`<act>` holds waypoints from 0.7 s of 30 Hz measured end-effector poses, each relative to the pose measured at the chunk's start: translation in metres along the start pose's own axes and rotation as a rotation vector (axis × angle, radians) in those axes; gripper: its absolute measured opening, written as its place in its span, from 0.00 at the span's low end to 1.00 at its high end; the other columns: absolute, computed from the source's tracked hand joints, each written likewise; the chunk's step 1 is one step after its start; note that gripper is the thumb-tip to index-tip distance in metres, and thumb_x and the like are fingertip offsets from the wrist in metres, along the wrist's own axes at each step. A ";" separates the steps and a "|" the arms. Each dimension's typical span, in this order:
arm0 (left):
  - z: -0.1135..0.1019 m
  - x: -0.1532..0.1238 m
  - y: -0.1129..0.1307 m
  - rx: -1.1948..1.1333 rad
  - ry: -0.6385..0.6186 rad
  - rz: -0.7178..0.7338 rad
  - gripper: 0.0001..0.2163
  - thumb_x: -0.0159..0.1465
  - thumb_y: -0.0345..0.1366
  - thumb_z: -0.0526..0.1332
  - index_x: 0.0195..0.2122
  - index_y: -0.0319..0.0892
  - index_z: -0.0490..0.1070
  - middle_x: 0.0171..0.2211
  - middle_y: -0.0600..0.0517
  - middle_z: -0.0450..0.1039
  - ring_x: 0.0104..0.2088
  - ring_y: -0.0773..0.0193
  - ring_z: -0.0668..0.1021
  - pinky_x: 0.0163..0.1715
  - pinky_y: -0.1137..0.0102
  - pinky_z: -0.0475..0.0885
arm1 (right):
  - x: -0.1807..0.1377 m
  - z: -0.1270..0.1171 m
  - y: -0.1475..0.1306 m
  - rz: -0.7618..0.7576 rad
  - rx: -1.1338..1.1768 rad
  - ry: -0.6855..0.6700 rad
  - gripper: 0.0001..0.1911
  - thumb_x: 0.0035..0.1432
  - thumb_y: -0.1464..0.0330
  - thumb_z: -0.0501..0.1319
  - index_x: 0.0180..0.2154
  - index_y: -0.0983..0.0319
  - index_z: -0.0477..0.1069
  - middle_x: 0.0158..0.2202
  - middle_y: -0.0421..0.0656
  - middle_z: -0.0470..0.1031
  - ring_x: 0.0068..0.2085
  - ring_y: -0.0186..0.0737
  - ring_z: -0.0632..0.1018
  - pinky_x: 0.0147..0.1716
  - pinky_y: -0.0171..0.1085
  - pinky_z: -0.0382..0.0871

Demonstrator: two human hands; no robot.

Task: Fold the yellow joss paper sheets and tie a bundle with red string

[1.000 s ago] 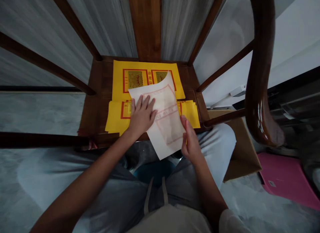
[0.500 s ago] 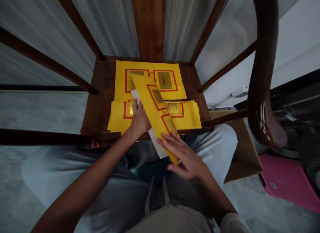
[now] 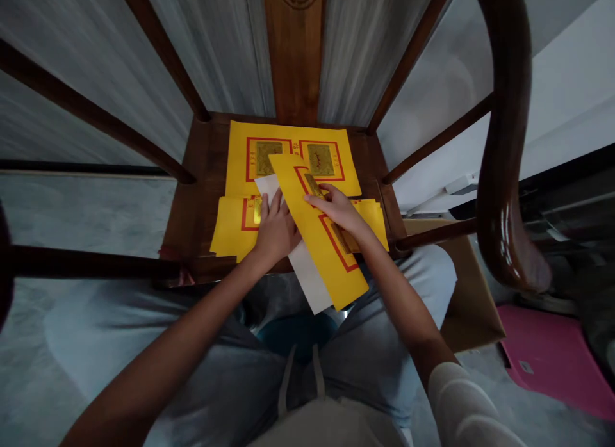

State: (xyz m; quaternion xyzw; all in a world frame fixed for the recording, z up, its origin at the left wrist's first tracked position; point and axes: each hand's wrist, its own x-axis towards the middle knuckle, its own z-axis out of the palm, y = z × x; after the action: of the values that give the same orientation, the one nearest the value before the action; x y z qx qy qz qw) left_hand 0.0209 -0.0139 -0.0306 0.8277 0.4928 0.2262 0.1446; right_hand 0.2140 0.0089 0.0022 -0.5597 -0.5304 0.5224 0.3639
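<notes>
A sheet of yellow joss paper, printed with red frames and gold foil, lies folded and slanted over the seat's front edge. Its white back shows along the left side. My left hand rests flat on that white side with fingers spread. On the upper part of the yellow flap, my right hand grips the right edge, thumb on top; some fingers are partly hidden. Behind is a flat open joss paper sheet. Beneath my hands, several folded joss papers lie in a low overlapping stack.
The wooden chair seat bears the papers, with thin side rails and a curved armrest at right. My knees flank the seat. A cardboard box and a pink plastic item are on the floor at right.
My right hand has moved up and away from me along the folded sheet, from its near end to its upper part. My left hand stays on the white side.
</notes>
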 end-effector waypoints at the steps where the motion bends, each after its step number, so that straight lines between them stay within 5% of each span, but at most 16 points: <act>1: 0.000 0.000 -0.001 -0.022 0.007 0.002 0.28 0.70 0.42 0.58 0.71 0.42 0.66 0.71 0.38 0.64 0.76 0.36 0.54 0.75 0.38 0.41 | 0.000 0.003 0.000 0.001 0.001 0.007 0.29 0.55 0.50 0.72 0.54 0.57 0.76 0.47 0.44 0.83 0.50 0.47 0.82 0.54 0.45 0.77; 8: 0.002 0.005 -0.016 -0.327 0.334 -0.057 0.21 0.78 0.44 0.47 0.64 0.44 0.71 0.68 0.39 0.65 0.73 0.50 0.63 0.74 0.50 0.57 | -0.015 0.000 -0.003 0.094 0.170 -0.038 0.22 0.49 0.58 0.74 0.44 0.62 0.80 0.45 0.47 0.85 0.44 0.50 0.85 0.46 0.45 0.81; 13: 0.006 0.008 -0.028 -0.502 0.564 -0.258 0.28 0.73 0.58 0.56 0.68 0.48 0.63 0.72 0.39 0.59 0.74 0.51 0.62 0.73 0.55 0.59 | -0.018 -0.019 0.001 0.122 0.398 -0.116 0.26 0.45 0.60 0.78 0.46 0.60 0.80 0.47 0.46 0.86 0.48 0.51 0.85 0.48 0.46 0.83; 17: -0.001 0.016 -0.023 -0.821 0.434 -0.303 0.37 0.65 0.65 0.63 0.68 0.50 0.62 0.68 0.41 0.68 0.68 0.50 0.72 0.67 0.56 0.70 | -0.024 -0.033 0.006 0.086 0.431 -0.176 0.29 0.42 0.63 0.79 0.48 0.59 0.79 0.50 0.45 0.86 0.49 0.49 0.85 0.52 0.47 0.82; 21: -0.012 0.024 -0.008 -1.186 0.295 -0.369 0.34 0.62 0.70 0.61 0.55 0.46 0.73 0.52 0.44 0.81 0.56 0.47 0.82 0.51 0.57 0.81 | -0.029 -0.033 0.007 0.079 0.348 -0.151 0.30 0.38 0.66 0.80 0.47 0.59 0.78 0.50 0.44 0.85 0.48 0.49 0.85 0.48 0.45 0.84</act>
State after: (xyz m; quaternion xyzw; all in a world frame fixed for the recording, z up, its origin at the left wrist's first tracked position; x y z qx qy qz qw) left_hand 0.0182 0.0109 -0.0188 0.4688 0.4330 0.5434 0.5454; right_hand 0.2507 -0.0157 0.0073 -0.4679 -0.4354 0.6607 0.3935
